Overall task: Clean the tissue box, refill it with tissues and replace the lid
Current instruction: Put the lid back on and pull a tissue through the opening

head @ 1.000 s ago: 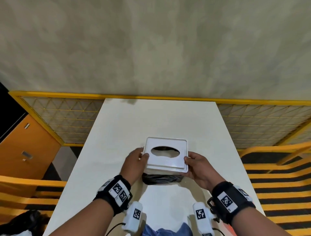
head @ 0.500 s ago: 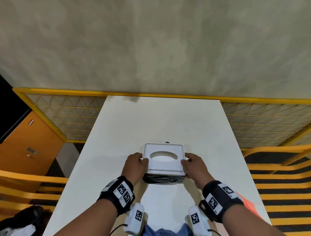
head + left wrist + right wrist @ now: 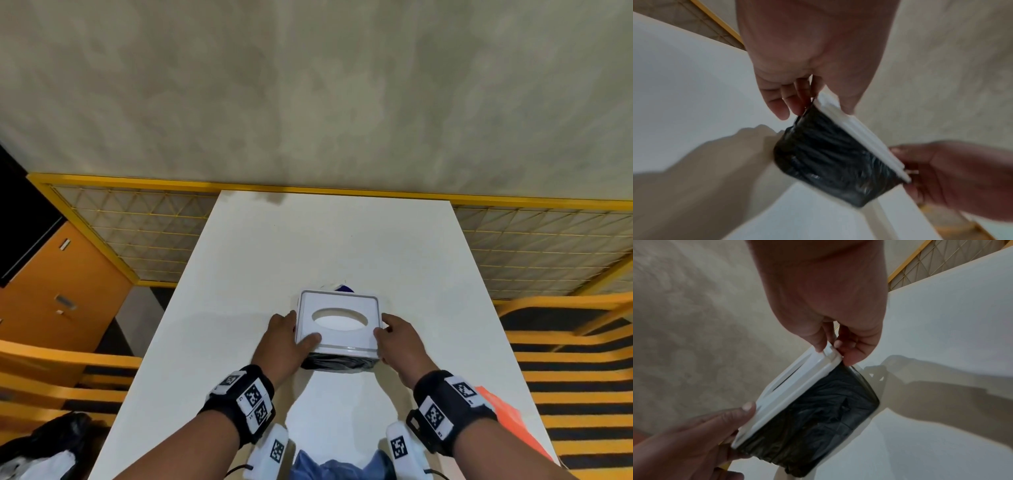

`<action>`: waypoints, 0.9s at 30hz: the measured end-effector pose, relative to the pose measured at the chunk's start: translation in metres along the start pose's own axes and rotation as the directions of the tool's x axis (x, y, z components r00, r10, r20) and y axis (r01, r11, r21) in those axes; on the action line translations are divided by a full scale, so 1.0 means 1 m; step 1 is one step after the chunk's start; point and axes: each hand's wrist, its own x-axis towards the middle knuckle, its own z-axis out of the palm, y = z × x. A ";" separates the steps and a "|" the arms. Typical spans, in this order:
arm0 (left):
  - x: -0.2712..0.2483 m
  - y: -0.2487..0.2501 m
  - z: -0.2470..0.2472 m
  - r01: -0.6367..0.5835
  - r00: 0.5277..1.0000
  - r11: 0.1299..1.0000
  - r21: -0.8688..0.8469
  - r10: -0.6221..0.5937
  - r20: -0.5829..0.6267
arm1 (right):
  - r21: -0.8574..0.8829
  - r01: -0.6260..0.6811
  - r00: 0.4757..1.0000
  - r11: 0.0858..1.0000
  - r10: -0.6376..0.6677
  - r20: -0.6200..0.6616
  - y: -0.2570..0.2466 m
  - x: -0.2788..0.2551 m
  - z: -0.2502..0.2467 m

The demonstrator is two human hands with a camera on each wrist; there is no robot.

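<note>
The tissue box stands on the white table, its sides wrapped in crinkled black plastic. A white square lid with an oval opening sits on top of it, white showing through the hole. My left hand grips the lid's left edge, thumb on top near the front corner. My right hand grips the right edge, thumb on top and fingers curled under the rim. In the left wrist view my fingers curl under the lid's edge.
A small blue and white item peeks out just behind the box. An orange flat object lies at the table's right front edge. Yellow mesh fencing runs behind the table, and an orange cabinet stands to the left.
The lid has come down from a tilted, raised hold to sit flat on the box. Both hands stayed on its edges. White now shows through the oval instead of a dark interior.
</note>
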 end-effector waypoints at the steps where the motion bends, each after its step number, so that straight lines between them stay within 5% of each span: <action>1: -0.003 -0.003 0.004 -0.016 0.999 0.999 0.048 0.014 0.041 | -0.040 0.015 1.000 0.999 -0.015 0.005 0.002 0.001 0.001; 10: -0.005 -0.017 0.021 -0.068 0.990 0.981 0.180 0.045 0.131 | -0.213 0.257 0.949 0.943 -0.204 0.242 0.031 -0.002 0.008; 18: -0.002 -0.018 0.023 -0.009 0.994 0.965 0.263 -0.020 0.106 | -0.464 0.149 0.963 0.873 -0.022 0.269 0.033 -0.001 0.008; 21: -0.001 -0.016 0.024 -0.007 0.996 0.968 0.252 -0.017 0.090 | -0.588 0.224 0.975 0.777 -0.174 0.141 0.018 -0.001 0.002; 23: 0.000 -0.017 0.026 -0.014 0.996 0.968 0.249 -0.009 0.092 | -0.641 0.365 0.904 0.676 -0.423 0.068 0.004 0.004 0.006; 25: 0.000 -0.019 0.026 -0.018 0.996 0.970 0.244 -0.005 0.092 | -0.735 0.454 0.831 0.503 -0.537 0.146 -0.011 0.013 0.019; 27: -0.001 -0.019 0.026 -0.023 0.996 0.968 0.249 0.001 0.089 | -0.780 0.496 0.821 0.382 -0.498 0.278 -0.031 0.019 0.031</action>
